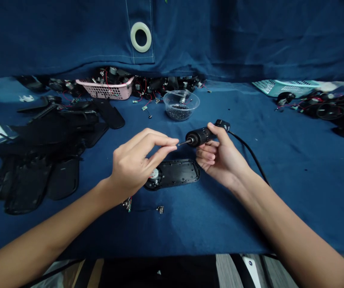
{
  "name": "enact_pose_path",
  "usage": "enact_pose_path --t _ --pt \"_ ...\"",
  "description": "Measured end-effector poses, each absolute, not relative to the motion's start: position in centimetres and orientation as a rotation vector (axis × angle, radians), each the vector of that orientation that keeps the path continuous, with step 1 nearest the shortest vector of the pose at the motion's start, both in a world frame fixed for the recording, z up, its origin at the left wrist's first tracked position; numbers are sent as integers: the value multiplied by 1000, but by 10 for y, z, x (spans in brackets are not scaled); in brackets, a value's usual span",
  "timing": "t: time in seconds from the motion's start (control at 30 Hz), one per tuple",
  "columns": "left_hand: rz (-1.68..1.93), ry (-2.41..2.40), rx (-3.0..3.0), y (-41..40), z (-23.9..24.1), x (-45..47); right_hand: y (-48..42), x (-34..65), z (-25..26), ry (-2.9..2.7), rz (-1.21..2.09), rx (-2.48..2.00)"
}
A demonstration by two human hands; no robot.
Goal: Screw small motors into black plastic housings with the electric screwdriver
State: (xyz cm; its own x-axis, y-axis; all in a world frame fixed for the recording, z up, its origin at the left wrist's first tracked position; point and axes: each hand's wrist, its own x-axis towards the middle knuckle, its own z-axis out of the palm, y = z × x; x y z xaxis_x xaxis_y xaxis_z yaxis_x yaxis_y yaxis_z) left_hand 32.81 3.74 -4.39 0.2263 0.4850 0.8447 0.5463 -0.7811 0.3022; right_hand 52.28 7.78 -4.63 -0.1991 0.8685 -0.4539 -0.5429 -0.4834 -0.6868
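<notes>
My right hand (216,158) is wrapped round a black corded electric screwdriver (202,137), its bit pointing left. At the tip of that bit, my left hand (140,158) pinches thumb and forefinger together; whatever is between them is too small to make out. Below both hands lies a black plastic housing (179,173), inner side up, with a round silver motor (154,174) at its left end, partly covered by my left hand. A small metal part on a dark wire (160,209) rests on the cloth nearer to me.
A clear plastic bowl (181,105) of small dark pieces stands beyond my hands. Black plastic shells (60,124) pile up at left. Behind are a pink basket (108,90), wired parts (159,86) and a turquoise basket (288,88). The screwdriver's cord (250,150) trails right.
</notes>
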Motion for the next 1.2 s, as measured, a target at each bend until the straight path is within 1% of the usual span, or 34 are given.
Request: enact_pose_path --t 0.43,0.77,0.83,1.0,1.2 --pt "-1643 -983 -2385 35 -45 331 75 522 -46 -492 1859 -1008" --pt "-1589 -1022 -2395 35 -44 332 75 521 -46 -512 1854 -1034" --pt "-1529 -1013 -2394 35 -44 331 75 522 -46 -522 1848 -1042" --pt "-1222 -942 -2333 34 -43 327 75 523 -47 -535 1835 -1049" --pt "-1185 -852 -2341 39 -46 326 77 523 -47 -531 1801 -1075"
